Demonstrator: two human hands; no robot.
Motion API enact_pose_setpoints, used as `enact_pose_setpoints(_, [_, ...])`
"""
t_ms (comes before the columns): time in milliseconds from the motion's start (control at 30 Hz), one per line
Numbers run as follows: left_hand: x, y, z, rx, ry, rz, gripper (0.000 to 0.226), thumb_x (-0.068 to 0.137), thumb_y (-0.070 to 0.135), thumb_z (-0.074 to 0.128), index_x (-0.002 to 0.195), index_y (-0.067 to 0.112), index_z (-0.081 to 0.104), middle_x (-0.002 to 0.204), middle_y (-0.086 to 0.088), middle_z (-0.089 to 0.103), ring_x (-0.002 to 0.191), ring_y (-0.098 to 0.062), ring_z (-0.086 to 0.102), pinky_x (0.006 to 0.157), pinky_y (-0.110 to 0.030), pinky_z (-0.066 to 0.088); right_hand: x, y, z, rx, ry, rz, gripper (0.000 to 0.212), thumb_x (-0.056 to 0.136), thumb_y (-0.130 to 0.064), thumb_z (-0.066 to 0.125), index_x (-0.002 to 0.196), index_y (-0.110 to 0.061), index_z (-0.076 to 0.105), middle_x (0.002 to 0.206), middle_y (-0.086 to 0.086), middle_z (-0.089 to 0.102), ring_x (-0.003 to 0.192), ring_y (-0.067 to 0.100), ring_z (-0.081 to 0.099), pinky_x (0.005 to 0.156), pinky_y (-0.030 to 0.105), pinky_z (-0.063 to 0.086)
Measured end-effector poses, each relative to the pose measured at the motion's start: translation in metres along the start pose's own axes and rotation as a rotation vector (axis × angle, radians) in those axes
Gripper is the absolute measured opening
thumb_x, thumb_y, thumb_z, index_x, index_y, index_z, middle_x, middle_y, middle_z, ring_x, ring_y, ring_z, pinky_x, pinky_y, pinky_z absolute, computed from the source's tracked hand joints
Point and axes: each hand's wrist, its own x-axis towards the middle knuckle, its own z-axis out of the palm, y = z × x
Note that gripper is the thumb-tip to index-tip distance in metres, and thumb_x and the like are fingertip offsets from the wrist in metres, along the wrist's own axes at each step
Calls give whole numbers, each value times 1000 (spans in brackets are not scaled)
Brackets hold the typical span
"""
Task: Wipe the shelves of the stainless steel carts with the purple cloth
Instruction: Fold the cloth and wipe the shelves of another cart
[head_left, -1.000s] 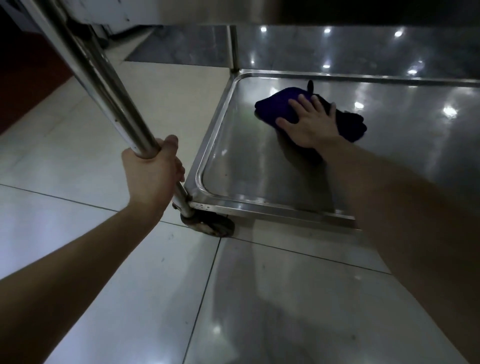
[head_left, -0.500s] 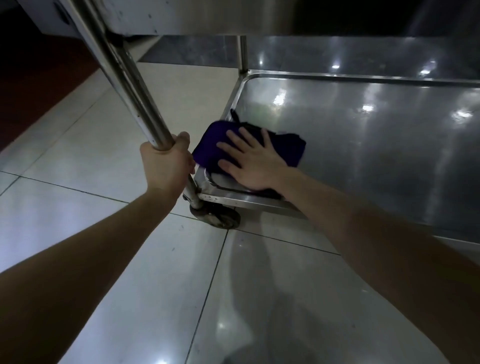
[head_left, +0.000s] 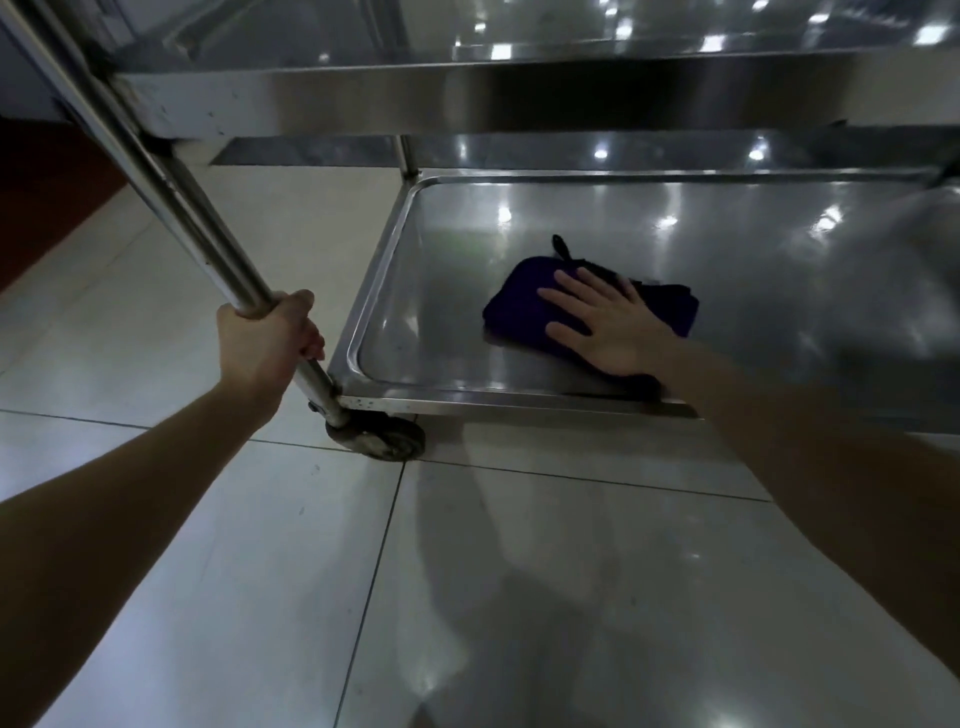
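Here, a right hand (head_left: 608, 327) presses flat-fingered on the purple cloth (head_left: 524, 304) mid-wipe on the cart's bottom shelf (head_left: 441, 249), while the left hand (head_left: 267, 338) grips the cart post (head_left: 208, 228); next, probably, the unwiped far side.

- The folded purple cloth (head_left: 519, 306) lies in the rimmed stainless steel bottom shelf (head_left: 727, 249), toward its near left part.
- The right hand (head_left: 608, 332) rests flat on the cloth's right half.
- The left hand (head_left: 265, 345) grips the round steel corner post (head_left: 171, 182), left of the shelf and above the caster wheel (head_left: 384, 441).
- The flat steel upper shelf (head_left: 415, 104) sits above the bottom shelf.
- The caster wheel stands on the tiled floor (head_left: 467, 597).
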Motion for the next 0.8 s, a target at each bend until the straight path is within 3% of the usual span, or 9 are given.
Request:
enact_pose_setpoints(133, [-2,-3,2,-13,6,30,43,86,18,71,50,23,47,53,-7,36,48,-26,43,56,-36,45,35,50,-11,19,15,222,78,100,-84,12,170,-51,6,181,-16,-8,166,13,-13,131,56,-13])
enact_pose_setpoints(300, [-4,-9,2,-5,7,86,47,90,17,68,49,22,47,51,-5,39,48,-26,44,54,-32,46,106,39,-9,44,56,332,79,99,-79,11,171,-47,4,182,-4,-10,167,27,-16,126,68,-17])
enact_pose_setpoints(433, [-7,-9,6,-14,58,108,51,94,11,66,49,22,44,51,-5,38,48,-26,42,55,-33,43,158,-52,-3,6,52,188,72,102,-75,12,170,-50,7,182,5,-7,166,37,-13,122,74,-18])
enact_pose_setpoints(600, [-11,-6,6,18,61,127,48,100,6,64,55,15,49,53,-9,45,52,-29,48,58,-37,48,156,-194,28,-33,-9,-291,67,106,-71,13,169,-50,16,183,-2,-3,167,31,-12,124,72,-17])
enact_pose_setpoints(700, [-12,-5,5,25,44,119,46,101,6,64,58,10,49,54,-11,44,53,-28,48,58,-35,49,155,-186,24,-28,-25,-381,65,107,-74,20,168,-52,21,182,-11,1,168,21,-9,128,68,-14])
enact_pose_setpoints(800, [-12,-4,6,2,19,100,48,96,10,67,53,17,47,52,-8,42,51,-28,46,57,-35,46,162,-127,10,-10,69,-169,71,103,-78,24,167,-50,26,182,-11,10,168,22,-2,128,68,-6])
